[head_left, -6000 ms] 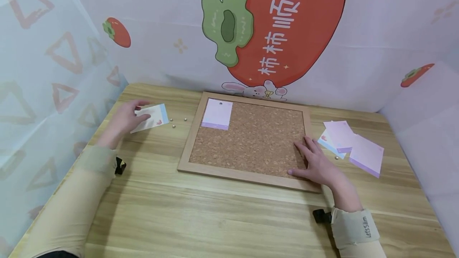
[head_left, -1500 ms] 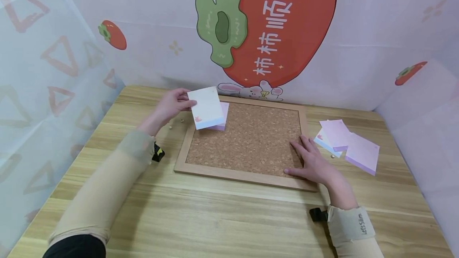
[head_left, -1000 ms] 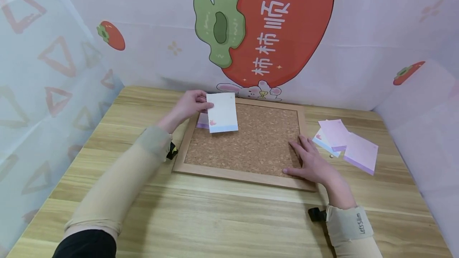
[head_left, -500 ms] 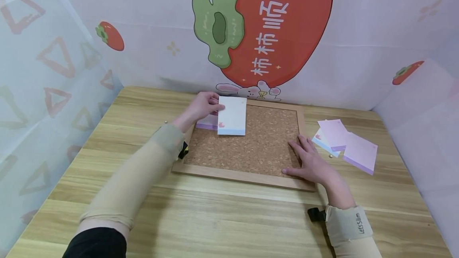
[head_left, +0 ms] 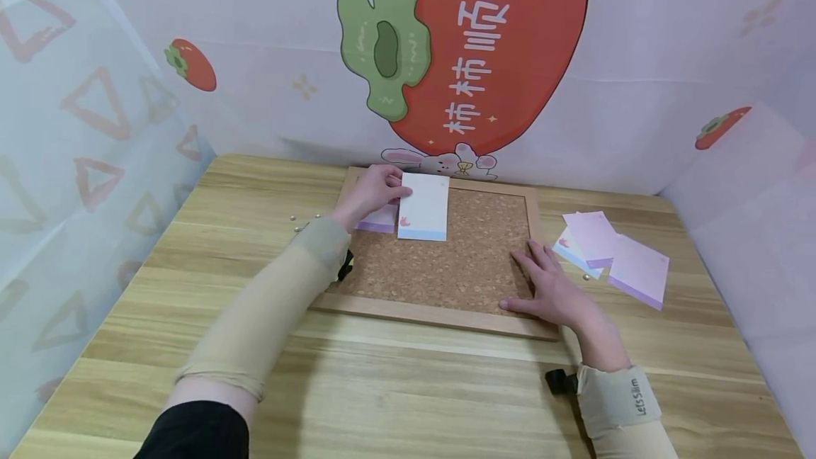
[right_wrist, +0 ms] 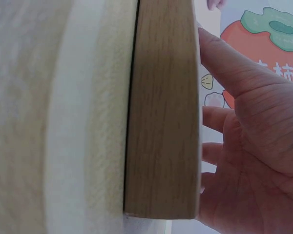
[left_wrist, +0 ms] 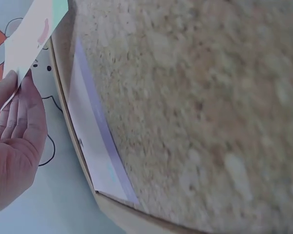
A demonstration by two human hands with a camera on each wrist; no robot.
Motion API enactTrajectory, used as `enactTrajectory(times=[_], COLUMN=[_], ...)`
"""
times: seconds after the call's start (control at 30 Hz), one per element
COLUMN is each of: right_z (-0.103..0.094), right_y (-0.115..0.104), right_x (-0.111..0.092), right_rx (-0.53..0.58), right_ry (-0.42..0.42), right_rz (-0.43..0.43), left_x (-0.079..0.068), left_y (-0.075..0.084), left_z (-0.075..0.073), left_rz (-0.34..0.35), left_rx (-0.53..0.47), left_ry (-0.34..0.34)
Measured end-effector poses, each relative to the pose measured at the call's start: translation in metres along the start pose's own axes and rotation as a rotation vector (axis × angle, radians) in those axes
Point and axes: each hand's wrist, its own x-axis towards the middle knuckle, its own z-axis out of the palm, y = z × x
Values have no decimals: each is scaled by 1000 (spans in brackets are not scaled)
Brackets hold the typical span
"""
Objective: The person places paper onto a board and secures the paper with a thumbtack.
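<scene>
The near part of the wooden table (head_left: 408,388) is crossed by both sleeved arms. At the right end of the corkboard (head_left: 446,275), the frame is straddled by the right hand (head_left: 554,296), its fingers and thumb spread loosely with nothing grasped. Just right of the board, one small bead (head_left: 586,278) is seen near three overlapping notes, two lilac and one white. More small beads (head_left: 292,218) are scattered left of the board. In the board's far left corner, a lilac note (head_left: 377,220) is partly hidden by the left hand (head_left: 376,190). By that hand a blue-banded note (head_left: 423,205) is pinched at its left edge and held over the board's far side; whether the cork is touched cannot be told. Farthest, a large red fruit is printed on the wall (head_left: 287,126).
</scene>
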Motion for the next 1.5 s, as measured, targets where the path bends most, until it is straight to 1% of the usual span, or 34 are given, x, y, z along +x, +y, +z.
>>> enactTrajectory(times=[0.1, 0.2, 0.33, 0.43, 0.7, 0.97, 1.17, 1.37, 1.5], right_z=[0, 0, 1, 1, 2, 2, 2, 2, 2], right_y=[0, -1, -1, 0, 1, 2, 1, 2, 2], right_x=[0, 0, 1, 1, 1, 1, 1, 1, 2], right_rx=[-3, -4, -4, -5, -3, -1, 11, 13, 9], right_ry=[3, 5, 4, -1, -3, 1, 2, 13, 7], right_rz=[-1, -1, 1, 2, 5, 2, 1, -5, -1], left_x=[4, 7, 11, 14, 16, 17, 15, 15, 14], left_y=[1, 2, 2, 2, 2, 1, 0, 0, 1], left_z=[4, 7, 12, 15, 18, 19, 19, 20, 20], left_rz=[-7, 1, 24, 34, 35, 63, 70, 92, 101], left_rx=[8, 47, 144, 192, 195, 192, 185, 219, 275], left_ry=[6, 14, 41, 57, 63, 61, 68, 66, 54])
